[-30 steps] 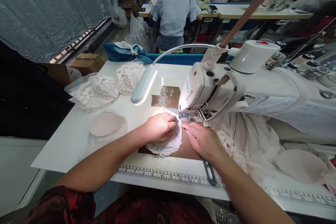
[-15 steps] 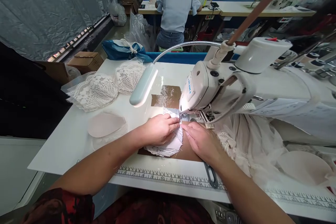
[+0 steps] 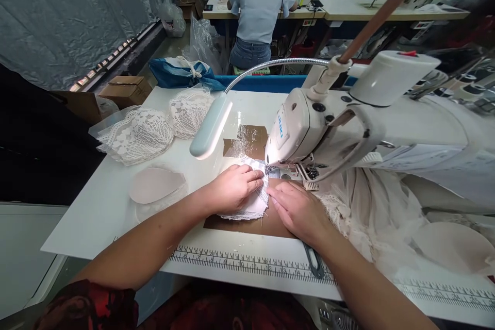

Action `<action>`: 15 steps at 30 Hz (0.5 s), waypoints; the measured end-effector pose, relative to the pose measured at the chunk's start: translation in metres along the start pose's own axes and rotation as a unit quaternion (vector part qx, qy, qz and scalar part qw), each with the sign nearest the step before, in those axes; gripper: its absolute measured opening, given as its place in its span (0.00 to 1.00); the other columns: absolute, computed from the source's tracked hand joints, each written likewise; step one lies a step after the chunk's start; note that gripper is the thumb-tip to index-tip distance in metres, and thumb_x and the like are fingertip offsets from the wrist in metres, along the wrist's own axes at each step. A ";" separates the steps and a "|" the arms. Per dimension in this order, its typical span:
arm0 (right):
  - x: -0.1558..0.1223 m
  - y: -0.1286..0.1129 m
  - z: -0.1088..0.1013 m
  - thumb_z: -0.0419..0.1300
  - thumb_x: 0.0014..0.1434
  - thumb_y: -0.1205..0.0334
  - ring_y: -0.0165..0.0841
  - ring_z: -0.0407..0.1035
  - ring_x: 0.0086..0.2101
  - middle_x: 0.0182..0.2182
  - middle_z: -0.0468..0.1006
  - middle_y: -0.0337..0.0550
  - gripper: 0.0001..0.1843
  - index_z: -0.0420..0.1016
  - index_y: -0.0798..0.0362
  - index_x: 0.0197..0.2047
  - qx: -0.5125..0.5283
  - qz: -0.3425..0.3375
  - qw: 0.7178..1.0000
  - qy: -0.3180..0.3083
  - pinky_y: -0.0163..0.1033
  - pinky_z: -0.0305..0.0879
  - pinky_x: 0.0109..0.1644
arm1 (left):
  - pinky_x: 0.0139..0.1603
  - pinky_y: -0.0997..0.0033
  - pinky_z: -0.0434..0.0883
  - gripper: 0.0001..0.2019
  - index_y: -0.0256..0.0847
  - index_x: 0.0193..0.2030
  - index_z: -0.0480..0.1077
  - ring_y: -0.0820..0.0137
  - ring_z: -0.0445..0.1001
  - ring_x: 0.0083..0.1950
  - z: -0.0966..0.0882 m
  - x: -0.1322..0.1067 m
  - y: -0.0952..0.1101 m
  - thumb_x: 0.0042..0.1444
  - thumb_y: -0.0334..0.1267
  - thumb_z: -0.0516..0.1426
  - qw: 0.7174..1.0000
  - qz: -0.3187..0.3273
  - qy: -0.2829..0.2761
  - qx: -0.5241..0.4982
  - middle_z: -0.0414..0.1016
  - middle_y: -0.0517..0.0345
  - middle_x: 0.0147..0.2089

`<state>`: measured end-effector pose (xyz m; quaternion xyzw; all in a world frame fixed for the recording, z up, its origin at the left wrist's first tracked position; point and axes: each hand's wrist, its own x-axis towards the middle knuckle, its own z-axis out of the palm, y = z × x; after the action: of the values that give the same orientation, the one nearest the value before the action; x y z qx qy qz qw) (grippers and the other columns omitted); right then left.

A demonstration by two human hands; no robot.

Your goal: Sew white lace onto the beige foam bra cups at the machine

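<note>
A white lace cup piece (image 3: 257, 205) lies under the needle area of the sewing machine (image 3: 291, 126), its frayed edge towards the right. My left hand (image 3: 234, 189) rests flat on top of it, fingers stretched towards the presser foot; its thumb is hidden. From the right, my right hand (image 3: 299, 211) has its fingertips closed at the piece's edge, just in front of the needle. Its palm is over a brown sheet (image 3: 235, 225) on the table. The needle tip is too small to make out.
Two lace cups (image 3: 135, 134) and a smooth beige cup (image 3: 157, 185) lie on the left. A lamp (image 3: 211, 126) hangs over the table. Sheer fabric (image 3: 371, 201) is bunched at right. A ruler strip (image 3: 232, 260) runs along the front edge. A person (image 3: 257, 10) sits ahead.
The lace cup piece has moved away from me, further under the machine, and turned slightly. My left hand has shifted a little forward with it; my right fingertips sit slightly nearer to me.
</note>
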<state>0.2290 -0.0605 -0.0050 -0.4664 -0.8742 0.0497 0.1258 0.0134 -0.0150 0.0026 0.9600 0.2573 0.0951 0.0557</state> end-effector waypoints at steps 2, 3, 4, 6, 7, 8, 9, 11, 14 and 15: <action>0.000 0.000 -0.001 0.49 0.61 0.69 0.34 0.71 0.35 0.32 0.77 0.44 0.17 0.78 0.51 0.45 0.013 -0.004 1.000 -0.002 0.36 0.63 0.39 | 0.48 0.60 0.67 0.18 0.32 0.57 0.68 0.59 0.68 0.49 -0.001 -0.001 0.002 0.61 0.33 0.50 1.000 -0.004 -0.002 -0.008 0.69 0.42 0.59; 0.000 0.000 -0.001 0.49 0.61 0.69 0.33 0.70 0.35 0.32 0.77 0.44 0.17 0.78 0.51 0.45 0.020 -0.004 1.000 -0.001 0.36 0.63 0.39 | 0.48 0.59 0.67 0.18 0.32 0.57 0.68 0.59 0.68 0.50 -0.002 -0.001 0.003 0.62 0.35 0.50 1.000 -0.005 -0.004 -0.011 0.69 0.43 0.59; 0.000 0.000 -0.001 0.49 0.61 0.69 0.33 0.70 0.35 0.33 0.77 0.44 0.17 0.77 0.51 0.46 0.027 -0.003 1.000 0.001 0.36 0.63 0.39 | 0.49 0.59 0.67 0.19 0.32 0.57 0.67 0.59 0.68 0.50 -0.003 -0.001 0.003 0.63 0.38 0.49 1.000 -0.006 -0.006 -0.013 0.69 0.43 0.59; 0.000 0.001 -0.002 0.48 0.61 0.69 0.34 0.70 0.35 0.35 0.78 0.45 0.18 0.77 0.52 0.47 0.041 0.005 0.999 0.012 0.37 0.64 0.39 | 0.50 0.58 0.66 0.20 0.32 0.57 0.67 0.58 0.67 0.50 -0.005 -0.001 0.005 0.64 0.42 0.49 1.000 -0.005 -0.010 -0.013 0.69 0.43 0.59; 0.000 0.002 -0.002 0.48 0.62 0.69 0.34 0.70 0.36 0.36 0.78 0.45 0.18 0.76 0.53 0.48 0.048 0.010 0.999 0.017 0.37 0.64 0.39 | 0.50 0.57 0.66 0.21 0.32 0.58 0.67 0.58 0.67 0.50 -0.006 -0.001 0.005 0.64 0.43 0.49 1.000 -0.004 -0.012 -0.011 0.68 0.44 0.59; -0.001 0.002 -0.002 0.48 0.62 0.69 0.34 0.70 0.36 0.37 0.78 0.46 0.18 0.76 0.54 0.48 0.053 0.016 0.998 0.023 0.37 0.64 0.39 | 0.50 0.57 0.66 0.21 0.33 0.58 0.67 0.58 0.67 0.50 -0.007 -0.001 0.005 0.64 0.43 0.50 1.000 -0.002 -0.014 -0.009 0.68 0.44 0.59; -0.001 0.003 -0.002 0.48 0.62 0.69 0.34 0.70 0.36 0.38 0.78 0.46 0.18 0.76 0.55 0.49 0.058 0.020 0.998 0.028 0.37 0.64 0.39 | 0.50 0.58 0.65 0.20 0.33 0.57 0.67 0.59 0.67 0.50 -0.007 -0.001 0.005 0.63 0.42 0.50 1.000 -0.001 -0.014 -0.006 0.68 0.44 0.59; -0.002 0.003 -0.002 0.48 0.62 0.69 0.33 0.70 0.35 0.38 0.78 0.46 0.18 0.76 0.55 0.48 0.060 0.016 0.998 0.030 0.36 0.64 0.39 | 0.49 0.58 0.66 0.18 0.34 0.56 0.68 0.60 0.68 0.49 -0.008 -0.001 0.005 0.63 0.38 0.50 1.000 0.005 -0.012 -0.002 0.69 0.45 0.59; -0.003 0.003 -0.002 0.49 0.61 0.71 0.33 0.70 0.34 0.34 0.77 0.45 0.18 0.78 0.52 0.47 0.048 -0.011 0.999 0.017 0.36 0.64 0.37 | 0.46 0.60 0.66 0.17 0.34 0.55 0.69 0.61 0.68 0.47 -0.006 -0.002 0.004 0.62 0.35 0.50 1.000 0.018 -0.006 -0.009 0.70 0.45 0.58; -0.004 0.003 -0.002 0.49 0.60 0.72 0.33 0.70 0.34 0.33 0.77 0.44 0.19 0.78 0.52 0.46 0.043 -0.019 0.999 0.011 0.36 0.63 0.37 | 0.46 0.61 0.66 0.17 0.34 0.54 0.69 0.61 0.69 0.46 -0.005 -0.002 0.004 0.61 0.34 0.50 1.000 0.021 -0.005 -0.014 0.70 0.45 0.58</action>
<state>0.2339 -0.0618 -0.0045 -0.4447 -0.8782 0.0799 0.1567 0.0126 -0.0186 0.0082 0.9649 0.2351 0.0950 0.0681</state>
